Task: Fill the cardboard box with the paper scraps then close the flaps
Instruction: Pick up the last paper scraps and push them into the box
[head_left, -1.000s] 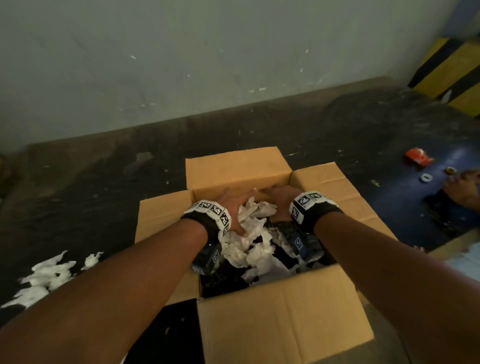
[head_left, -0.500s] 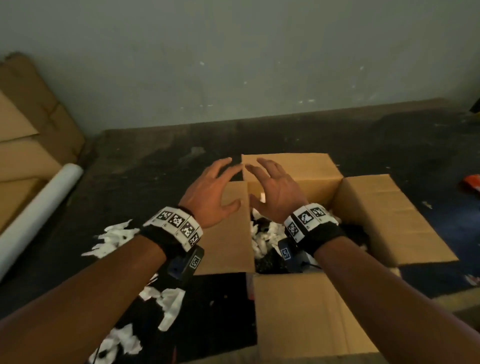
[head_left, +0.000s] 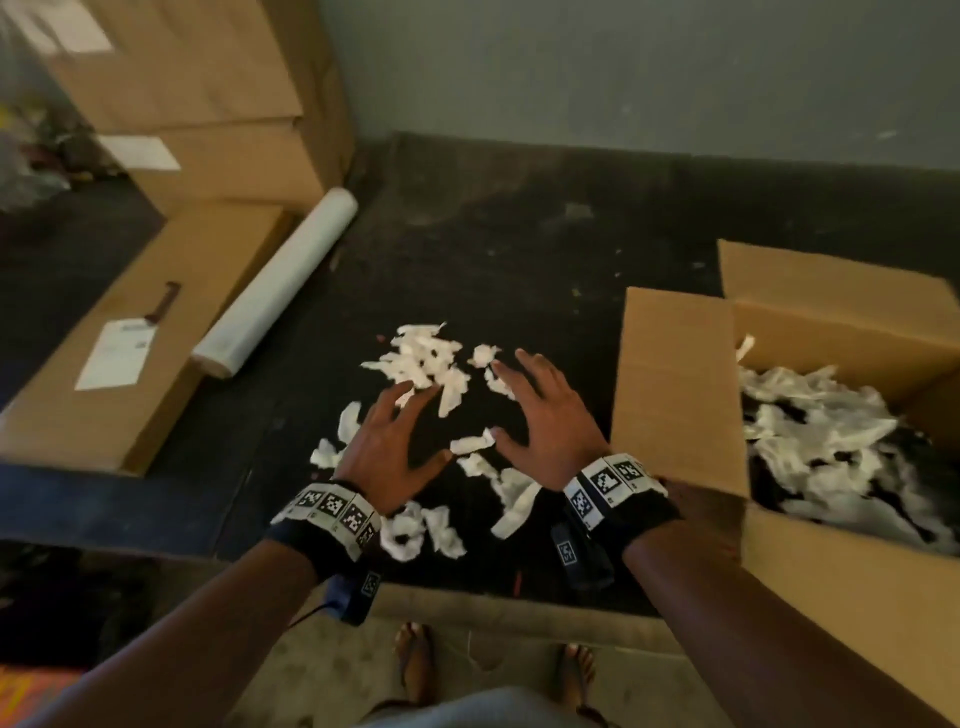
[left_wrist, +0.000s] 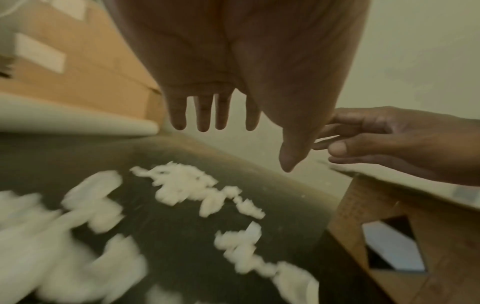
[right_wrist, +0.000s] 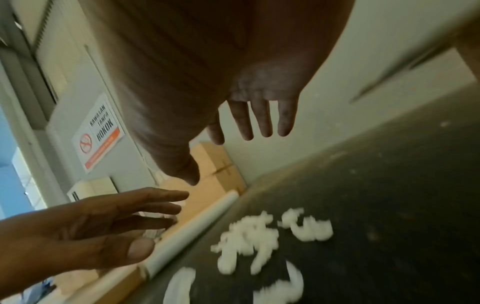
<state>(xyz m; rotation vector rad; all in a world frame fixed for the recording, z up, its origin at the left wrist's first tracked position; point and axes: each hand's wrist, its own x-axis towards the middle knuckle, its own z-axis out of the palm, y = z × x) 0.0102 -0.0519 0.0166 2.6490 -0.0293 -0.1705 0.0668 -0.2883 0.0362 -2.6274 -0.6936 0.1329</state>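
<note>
- My left hand (head_left: 387, 447) and right hand (head_left: 545, 423) hover spread, empty, over the paper scraps (head_left: 423, 358).
- A loose scoop could scatter scraps short of the cardboard box (head_left: 675, 389).

Dim room: dark floor (head_left: 519, 249), seemingly grey wall (head_left: 623, 73).

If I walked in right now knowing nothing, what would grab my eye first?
Probably the white paper scraps strewn over the dark floor, with the left hand and the right hand spread open just above them, holding nothing. To the right stands the open cardboard box, flaps up and already partly filled with scraps. A white roll lies on the floor at the far left, beside other cartons.
</note>
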